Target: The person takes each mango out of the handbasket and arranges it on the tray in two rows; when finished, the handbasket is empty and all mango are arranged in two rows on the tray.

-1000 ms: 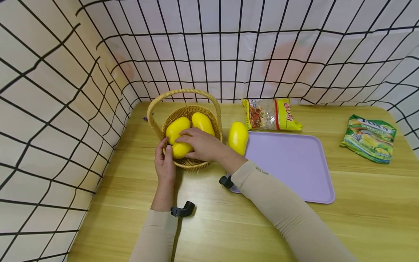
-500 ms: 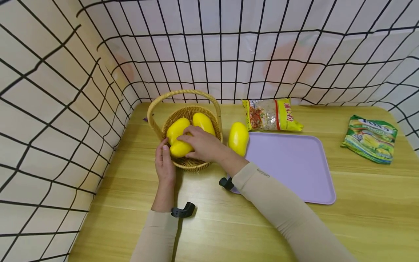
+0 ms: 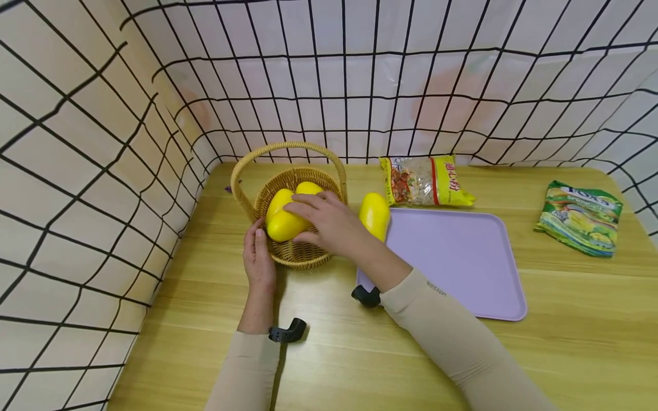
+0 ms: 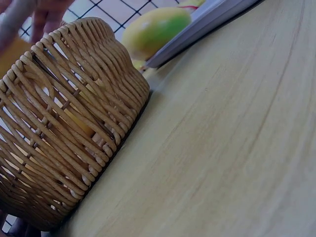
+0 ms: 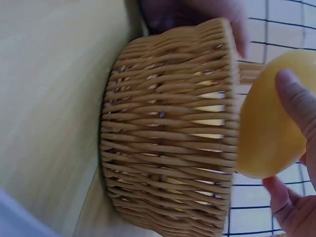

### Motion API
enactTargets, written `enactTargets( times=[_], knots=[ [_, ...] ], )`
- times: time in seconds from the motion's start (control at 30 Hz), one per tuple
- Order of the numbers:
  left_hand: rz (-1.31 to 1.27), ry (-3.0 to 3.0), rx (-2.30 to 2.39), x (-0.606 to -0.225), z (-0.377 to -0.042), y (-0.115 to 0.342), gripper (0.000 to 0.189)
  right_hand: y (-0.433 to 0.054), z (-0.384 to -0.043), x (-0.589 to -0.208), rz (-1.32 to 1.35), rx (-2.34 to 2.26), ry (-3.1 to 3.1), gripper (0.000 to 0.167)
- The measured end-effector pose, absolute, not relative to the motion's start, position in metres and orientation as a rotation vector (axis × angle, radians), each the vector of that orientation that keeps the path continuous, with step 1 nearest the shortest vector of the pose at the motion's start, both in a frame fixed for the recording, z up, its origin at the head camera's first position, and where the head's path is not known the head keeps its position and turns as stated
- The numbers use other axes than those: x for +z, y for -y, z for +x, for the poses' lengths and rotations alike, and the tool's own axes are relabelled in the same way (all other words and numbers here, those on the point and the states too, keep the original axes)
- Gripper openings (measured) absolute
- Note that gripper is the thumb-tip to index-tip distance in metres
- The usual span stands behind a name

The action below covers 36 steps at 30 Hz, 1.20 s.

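Note:
A wicker basket (image 3: 303, 262) with an arched handle stands on the table. My left hand (image 3: 259, 262) holds the basket's near-left side at the rim, beside the foot of the handle. My right hand (image 3: 329, 224) grips a yellow mango (image 3: 284, 227), thumb on one side and fingers on the other. In the right wrist view this mango (image 5: 269, 123) sticks up above the rim. Two more mangoes lie in the basket, a left one (image 3: 278, 201) and a back one (image 3: 308, 187), both partly hidden. Another mango (image 3: 374, 214) lies outside, right of the basket, against the tray.
A lilac tray (image 3: 457, 257) lies right of the basket. Behind it is a yellow-and-clear food bag (image 3: 418, 180) near the mesh wall (image 3: 360, 103). At the far right lies a green Fox's packet (image 3: 581, 218). Black wire mesh also runs along the left.
My right hand has raised its mango and shifted slightly right and up. The left hand and the basket have stayed in place.

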<state>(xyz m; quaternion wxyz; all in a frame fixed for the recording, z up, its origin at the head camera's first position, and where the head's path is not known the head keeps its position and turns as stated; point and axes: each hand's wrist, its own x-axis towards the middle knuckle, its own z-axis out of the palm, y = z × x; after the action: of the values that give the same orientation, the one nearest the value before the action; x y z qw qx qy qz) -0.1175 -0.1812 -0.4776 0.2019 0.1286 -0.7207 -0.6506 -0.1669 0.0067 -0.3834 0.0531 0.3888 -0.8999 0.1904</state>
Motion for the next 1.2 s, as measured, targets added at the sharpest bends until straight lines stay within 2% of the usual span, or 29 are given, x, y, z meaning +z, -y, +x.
enactTargets(
  times=[0.37, 0.6, 0.73, 0.93, 1.07, 1.2],
  knots=[
    [0.356, 1.993, -1.818, -0.48, -0.118, 0.179, 0.044, -0.048, -0.127, -0.384, 1.079, 0.78, 2.587, 0.064],
    [0.355, 1.983, -1.818, -0.479, -0.117, 0.179, 0.042, -0.079, -0.098, -0.395, 0.985, 1.418, 2.624, 0.071],
    [0.365, 1.986, -1.818, -0.479, -0.117, 0.179, 0.042, -0.099, -0.086, -0.41, 1.044, 1.718, 2.486, 0.073],
    [0.38, 1.993, -1.821, -0.477, -0.116, 0.178, 0.042, -0.128, -0.073, -0.425, 1.067, 1.739, 2.396, 0.055],
    [0.37, 1.996, -1.822, -0.477, -0.117, 0.178, 0.042, -0.14, -0.068, -0.431, 1.043, 1.752, 2.273, 0.053],
    [0.375, 2.004, -1.818, -0.478, -0.117, 0.178, 0.043, -0.149, -0.068, -0.434, 0.963, 1.763, 2.182, 0.044]
  ],
)
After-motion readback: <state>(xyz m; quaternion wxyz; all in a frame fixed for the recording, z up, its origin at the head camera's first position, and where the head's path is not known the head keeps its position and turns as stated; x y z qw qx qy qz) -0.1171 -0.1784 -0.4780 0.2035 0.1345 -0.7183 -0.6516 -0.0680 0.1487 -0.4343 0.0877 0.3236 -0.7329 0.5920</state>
